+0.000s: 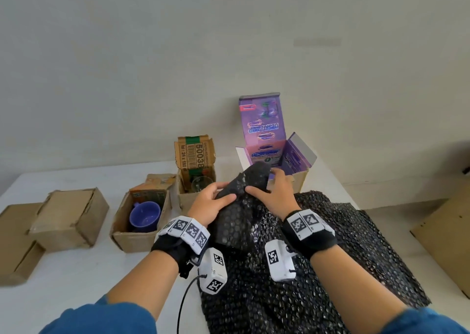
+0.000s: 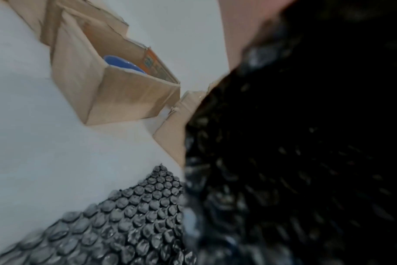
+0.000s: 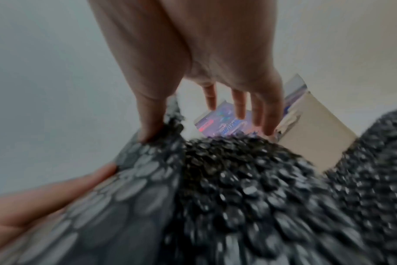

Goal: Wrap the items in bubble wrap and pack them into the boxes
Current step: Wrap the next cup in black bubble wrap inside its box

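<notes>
Both my hands hold up a bundle of black bubble wrap (image 1: 241,206) above the table; what is inside it is hidden. My left hand (image 1: 216,196) grips its left side, thumb on top. My right hand (image 1: 265,183) grips its upper right end, the thumb pressed into the bubble wrap (image 3: 215,179) and the fingers (image 3: 240,105) reaching over the far edge. Just behind the bundle stands an open purple box (image 1: 292,155). A large black bubble wrap sheet (image 1: 318,270) lies under my forearms. In the left wrist view the bubble wrap (image 2: 295,143) fills the right side, close and dark.
An open cardboard box (image 1: 119,232) holds a blue mug (image 1: 143,218), also seen as the blue mug (image 2: 122,62) in the left wrist view. Another open box (image 1: 184,196) holds a clear glass (image 1: 201,182). Closed cardboard boxes (image 1: 68,219) sit at the left. A flat cardboard piece (image 1: 447,232) lies off the table's right.
</notes>
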Demonstrator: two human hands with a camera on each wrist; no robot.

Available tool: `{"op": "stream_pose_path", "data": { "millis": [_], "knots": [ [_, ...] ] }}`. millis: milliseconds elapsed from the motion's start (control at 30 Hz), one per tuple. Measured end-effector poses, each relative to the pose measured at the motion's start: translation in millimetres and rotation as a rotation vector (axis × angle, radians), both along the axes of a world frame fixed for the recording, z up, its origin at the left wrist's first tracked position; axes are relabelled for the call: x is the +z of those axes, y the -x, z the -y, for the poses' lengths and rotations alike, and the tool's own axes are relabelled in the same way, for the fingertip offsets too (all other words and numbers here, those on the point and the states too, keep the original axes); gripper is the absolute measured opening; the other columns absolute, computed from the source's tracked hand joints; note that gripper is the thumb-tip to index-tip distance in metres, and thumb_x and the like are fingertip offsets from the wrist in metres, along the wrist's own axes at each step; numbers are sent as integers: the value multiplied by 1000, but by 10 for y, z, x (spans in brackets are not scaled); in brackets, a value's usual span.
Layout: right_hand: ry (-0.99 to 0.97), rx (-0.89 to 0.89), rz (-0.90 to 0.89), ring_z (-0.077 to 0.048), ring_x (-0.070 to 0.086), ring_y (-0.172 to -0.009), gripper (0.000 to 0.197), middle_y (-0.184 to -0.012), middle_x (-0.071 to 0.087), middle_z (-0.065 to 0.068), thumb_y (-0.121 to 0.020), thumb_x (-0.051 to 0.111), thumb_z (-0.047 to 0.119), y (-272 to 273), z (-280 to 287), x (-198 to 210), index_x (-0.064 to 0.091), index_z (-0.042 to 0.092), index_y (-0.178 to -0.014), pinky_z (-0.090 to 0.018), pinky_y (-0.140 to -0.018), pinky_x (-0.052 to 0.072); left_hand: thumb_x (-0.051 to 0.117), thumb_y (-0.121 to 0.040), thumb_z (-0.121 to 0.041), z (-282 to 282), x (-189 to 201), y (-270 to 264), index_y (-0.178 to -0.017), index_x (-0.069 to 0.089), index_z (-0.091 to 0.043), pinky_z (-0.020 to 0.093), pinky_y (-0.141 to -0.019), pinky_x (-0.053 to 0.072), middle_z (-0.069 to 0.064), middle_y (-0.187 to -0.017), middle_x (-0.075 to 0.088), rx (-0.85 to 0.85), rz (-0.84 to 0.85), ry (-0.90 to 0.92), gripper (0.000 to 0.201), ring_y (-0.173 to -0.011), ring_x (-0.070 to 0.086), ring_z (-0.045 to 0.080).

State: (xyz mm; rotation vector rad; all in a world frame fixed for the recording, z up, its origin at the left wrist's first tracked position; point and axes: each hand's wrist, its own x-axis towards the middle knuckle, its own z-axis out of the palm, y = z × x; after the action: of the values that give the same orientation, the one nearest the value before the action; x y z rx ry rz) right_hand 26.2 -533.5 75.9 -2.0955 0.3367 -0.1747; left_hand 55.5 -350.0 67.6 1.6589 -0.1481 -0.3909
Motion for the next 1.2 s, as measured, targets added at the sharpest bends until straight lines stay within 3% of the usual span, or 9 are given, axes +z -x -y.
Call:
{"op": "stream_pose_path", "data": {
  "millis": [100,167,400,567,700,833,933,1100,1200],
  "knots": [
    [-271,33,-143,-28,35,-135,107,-151,25,-11,-72,74,53,-36,-116,-52,7,18,-148,-44,-109,35,68,-84,-11,-159,62,5,-117,56,-25,36,-91,51,3,-113,66,45,-32,121,38,-104,63,17],
    [-445,68,-185,-28,49,-123,106,-143,38,-13,-75,75,46,-73,-212,-56,2,23,-148,-45,-103,43,69,-82,-7,-273,74,-20,-117,54,-26,40,-91,51,5,-112,65,78,-42,167,42,-104,63,20],
    [-534,132,-43,-34,64,-99,73,-117,57,-25,-76,77,9,-360,-735,12,28,28,-127,-48,-85,55,67,-85,-26,-741,100,-147,-112,40,-26,45,-96,49,9,-118,60,114,-91,135,38,-105,62,21],
    [-505,182,6,-22,67,-88,62,-107,65,-14,-79,72,2,-518,-1107,69,38,19,-127,-32,-69,57,62,-90,-25,-1190,106,-331,-125,51,-16,43,-95,50,9,-116,64,123,-155,107,37,-104,64,21],
    [-416,241,9,-21,63,-105,63,-114,65,-8,-76,76,8,-629,-1326,74,45,25,-127,-40,-89,53,63,-87,-5,-1559,124,-423,-116,58,-26,39,-89,53,9,-109,68,58,-17,52,37,-102,65,21],
    [-305,293,75,-18,60,-107,40,-106,66,3,-80,72,6,-686,-1566,140,56,30,-108,-30,-90,49,49,-91,6,-1847,149,-509,-121,55,-11,38,-89,53,11,-112,66,-73,-86,210,35,-103,63,25],
    [-480,360,74,-19,64,-100,35,-106,68,-5,-84,60,-4,-695,-1731,175,62,23,-106,-35,-90,51,44,-90,12,-2037,112,-623,-103,65,-12,29,-83,52,2,-100,72,-79,-91,196,35,-96,64,20],
    [-932,360,-57,-27,60,-97,31,-108,67,-11,-84,50,28,-744,-1819,185,73,15,-100,-38,-85,45,35,-86,13,-2238,144,-756,-76,77,-13,23,-76,53,7,-92,73,-39,-86,238,51,-89,66,18],
    [-663,339,-110,-25,62,-103,44,-110,69,-6,-95,43,48,-795,-1917,130,72,18,-80,-39,-91,48,59,-90,-21,-2310,121,-812,-77,77,-13,28,-86,49,6,-94,74,-4,-26,157,23,-97,66,22]
  ]
}}
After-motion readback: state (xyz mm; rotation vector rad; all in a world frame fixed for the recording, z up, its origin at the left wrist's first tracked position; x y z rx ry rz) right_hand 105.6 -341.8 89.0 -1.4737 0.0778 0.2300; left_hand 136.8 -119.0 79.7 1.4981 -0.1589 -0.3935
